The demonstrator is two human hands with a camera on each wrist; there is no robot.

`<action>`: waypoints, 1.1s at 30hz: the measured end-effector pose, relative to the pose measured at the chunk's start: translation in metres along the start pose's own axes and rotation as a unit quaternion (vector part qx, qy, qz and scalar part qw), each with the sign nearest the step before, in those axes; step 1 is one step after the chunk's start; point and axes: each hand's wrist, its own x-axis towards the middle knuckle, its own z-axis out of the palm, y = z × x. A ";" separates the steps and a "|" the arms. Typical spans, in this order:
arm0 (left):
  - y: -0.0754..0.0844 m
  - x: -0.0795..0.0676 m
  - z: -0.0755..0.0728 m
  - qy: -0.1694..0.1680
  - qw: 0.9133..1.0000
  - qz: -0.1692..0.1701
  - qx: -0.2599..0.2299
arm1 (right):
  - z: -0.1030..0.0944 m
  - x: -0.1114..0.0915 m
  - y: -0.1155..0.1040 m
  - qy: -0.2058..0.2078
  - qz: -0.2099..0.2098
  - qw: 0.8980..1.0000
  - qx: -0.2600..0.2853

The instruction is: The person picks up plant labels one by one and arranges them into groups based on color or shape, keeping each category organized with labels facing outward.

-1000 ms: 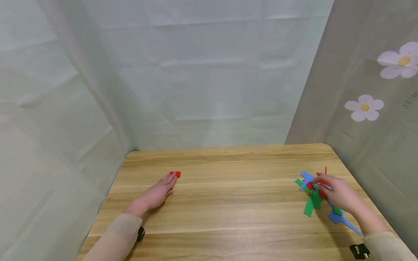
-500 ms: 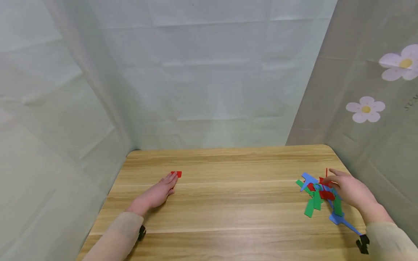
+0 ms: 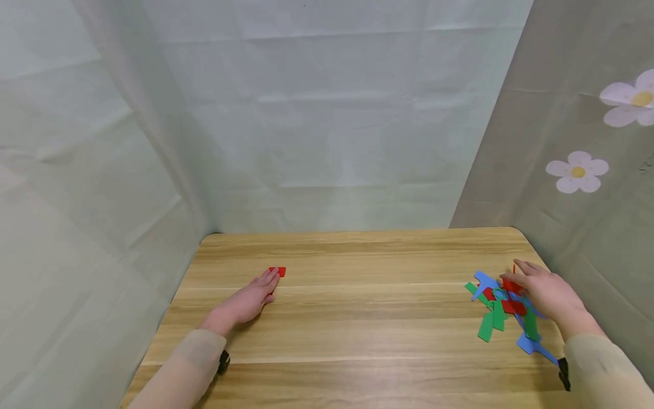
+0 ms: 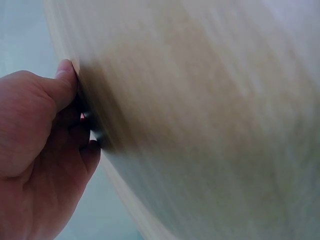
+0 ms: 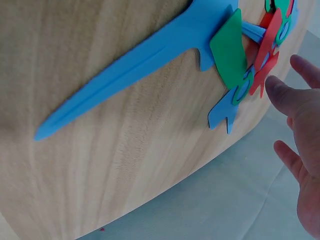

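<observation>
In the head view my left hand lies on the left of the table with its fingers stretched forward. Its fingertips rest on a small red flat piece, which they partly cover. On the right, my right hand hovers over a pile of flat plastic plant labels, fingers spread and nearest a red label. Blue T-shaped labels with pointed stems, such as this blue label, lie among green ring tags. The right wrist view shows the thumb beside the red labels, with no label plainly pinched.
The wooden table has rounded far corners. Pale cloth hangs behind it and at both sides, with printed flowers on the right. A black wrist device sits near the blue stem.
My right hand has let go of the blue label at the pile's left and moved right, to above the red label. My left hand stays on the red piece.
</observation>
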 end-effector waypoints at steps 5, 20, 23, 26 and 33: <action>-0.002 -0.003 0.000 0.008 1.000 0.012 -0.025 | -0.001 0.006 -0.001 -0.027 0.005 1.000 -0.011; -0.006 0.001 0.005 0.006 1.000 0.004 -0.012 | 0.001 0.016 0.001 -0.059 0.033 0.996 -0.056; 0.001 0.000 0.000 -0.003 1.000 -0.004 -0.006 | 0.003 0.017 0.003 -0.059 0.039 0.996 -0.054; 0.000 0.001 0.000 -0.004 1.000 -0.005 -0.013 | 0.004 0.018 0.005 -0.053 0.039 0.997 -0.047; -0.010 -0.001 0.004 0.019 0.998 0.033 -0.048 | 0.006 0.020 0.004 -0.049 0.049 0.997 -0.046</action>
